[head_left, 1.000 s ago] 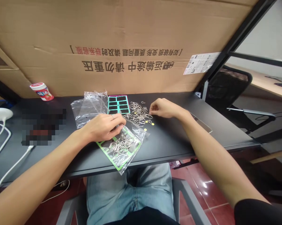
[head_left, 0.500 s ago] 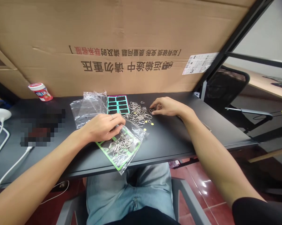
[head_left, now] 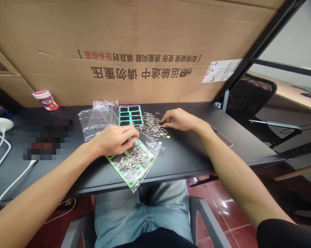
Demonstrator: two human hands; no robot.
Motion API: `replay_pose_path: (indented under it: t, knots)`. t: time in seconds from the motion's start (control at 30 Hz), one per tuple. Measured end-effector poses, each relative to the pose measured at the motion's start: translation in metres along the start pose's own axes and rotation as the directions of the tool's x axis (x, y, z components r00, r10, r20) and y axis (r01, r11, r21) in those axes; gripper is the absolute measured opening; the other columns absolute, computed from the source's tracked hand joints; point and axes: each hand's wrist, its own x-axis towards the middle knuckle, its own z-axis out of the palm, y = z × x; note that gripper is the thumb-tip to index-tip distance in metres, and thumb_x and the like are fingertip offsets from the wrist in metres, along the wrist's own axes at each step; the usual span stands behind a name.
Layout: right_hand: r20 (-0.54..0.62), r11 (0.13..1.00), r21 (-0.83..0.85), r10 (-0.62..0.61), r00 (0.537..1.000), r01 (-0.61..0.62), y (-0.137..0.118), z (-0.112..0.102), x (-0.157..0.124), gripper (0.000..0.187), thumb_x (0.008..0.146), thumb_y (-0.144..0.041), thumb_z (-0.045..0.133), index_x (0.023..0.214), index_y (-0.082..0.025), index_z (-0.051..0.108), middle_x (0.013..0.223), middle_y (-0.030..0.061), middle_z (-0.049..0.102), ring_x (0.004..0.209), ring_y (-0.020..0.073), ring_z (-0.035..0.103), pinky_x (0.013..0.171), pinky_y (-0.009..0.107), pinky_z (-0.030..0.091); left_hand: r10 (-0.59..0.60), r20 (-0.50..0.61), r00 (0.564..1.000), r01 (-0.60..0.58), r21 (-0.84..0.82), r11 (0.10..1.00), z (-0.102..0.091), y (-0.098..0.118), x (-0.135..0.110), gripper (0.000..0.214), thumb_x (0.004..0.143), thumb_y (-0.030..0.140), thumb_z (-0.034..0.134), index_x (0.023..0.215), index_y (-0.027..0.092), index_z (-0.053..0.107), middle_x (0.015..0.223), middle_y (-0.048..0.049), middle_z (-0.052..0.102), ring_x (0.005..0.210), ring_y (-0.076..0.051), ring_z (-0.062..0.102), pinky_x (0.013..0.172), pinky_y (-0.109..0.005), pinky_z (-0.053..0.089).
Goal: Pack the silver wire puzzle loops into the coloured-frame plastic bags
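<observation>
My left hand (head_left: pixel 119 139) is closed on the top edge of a clear plastic bag (head_left: pixel 153 146) near the table's front. Inside the bag lie a green-framed card (head_left: pixel 119 170) and several bent metal wire pieces (head_left: pixel 134 160). Beyond it is a loose pile of similar silvery wire pieces (head_left: pixel 152 125), with a few small yellow discs (head_left: pixel 168 137) by its near side. At the pile's right edge is my right hand (head_left: pixel 178 119), its thumb and fingers curved and slightly apart. Its fingertips meet the wire pieces, and I see none clearly gripped.
A turquoise-framed card with black panels (head_left: pixel 131 115) lies left of the pile, beside an empty-looking clear bag (head_left: pixel 97 115). A red and white bottle (head_left: pixel 45 100) stands at the back left. White cables (head_left: pixel 9 187) run along the left. A cardboard sheet (head_left: pixel 145 34) walls off the back.
My right hand has shifted a little left, bringing its fingertips against the wire pile and a loose piece closer to it. My left hand stays on the bag.
</observation>
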Motion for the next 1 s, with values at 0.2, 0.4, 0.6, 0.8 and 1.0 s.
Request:
replay_pose_path:
  t: [0.2, 0.4, 0.6, 0.8, 1.0]
  knots:
    - [0.014, 0.995, -0.103, -0.007, 1.000, 0.008, 0.001, 0.003, 0.005, 0.019, 0.095, -0.027, 0.076, 0.108, -0.022, 0.088, 0.107, 0.0079, 0.086, 0.090, 0.0240, 0.077, 0.081, 0.034, 0.055, -0.003, 0.009, 1.000, 0.003, -0.016, 1.000, 0.001, 0.001, 0.000, 0.007, 0.109, 0.021, 0.051, 0.109, 0.022, 0.059, 0.101, -0.0025, 0.075, 0.068, -0.014, 0.064, 0.060, -0.031, 0.046]
    - [0.104, 0.960, -0.278, 0.051, 0.993, -0.020, -0.011, 0.002, 0.009, 0.018, 0.099, -0.029, 0.072, 0.108, -0.023, 0.087, 0.103, 0.0099, 0.085, 0.098, 0.0268, 0.076, 0.087, 0.035, 0.053, -0.011, 0.016, 1.000, 0.011, -0.022, 1.000, 0.002, 0.000, 0.001, 0.008, 0.109, 0.021, 0.052, 0.108, 0.022, 0.059, 0.099, -0.0019, 0.075, 0.065, -0.013, 0.062, 0.060, -0.032, 0.045]
    - [0.145, 0.868, -0.495, 0.112, 0.983, -0.026, -0.031, 0.003, 0.012, 0.024, 0.101, -0.022, 0.061, 0.105, -0.015, 0.084, 0.110, 0.0190, 0.081, 0.103, 0.0307, 0.076, 0.088, 0.038, 0.054, -0.016, 0.029, 0.999, 0.018, -0.050, 0.999, 0.003, 0.000, 0.001, 0.008, 0.109, 0.021, 0.052, 0.110, 0.022, 0.059, 0.100, -0.0025, 0.074, 0.067, -0.014, 0.064, 0.062, -0.032, 0.047]
    - [0.164, 0.834, -0.552, 0.133, 0.978, -0.021, -0.032, 0.003, 0.013, 0.025, 0.092, -0.019, 0.061, 0.101, -0.014, 0.083, 0.106, 0.0194, 0.080, 0.094, 0.0299, 0.075, 0.076, 0.037, 0.050, -0.013, 0.025, 1.000, 0.014, -0.039, 0.999, 0.004, -0.001, 0.000, 0.008, 0.109, 0.021, 0.052, 0.110, 0.022, 0.060, 0.101, -0.0032, 0.075, 0.065, -0.013, 0.063, 0.061, -0.032, 0.047]
    - [0.159, 0.853, -0.518, 0.172, 0.972, -0.066, -0.030, -0.001, 0.015, 0.016, 0.086, -0.023, 0.069, 0.091, -0.016, 0.083, 0.098, 0.0176, 0.079, 0.085, 0.0284, 0.072, 0.071, 0.037, 0.046, -0.033, 0.048, 0.998, 0.035, -0.046, 0.998, 0.002, 0.000, 0.001, 0.009, 0.109, 0.021, 0.051, 0.110, 0.022, 0.059, 0.100, -0.0023, 0.074, 0.068, -0.014, 0.064, 0.063, -0.031, 0.048]
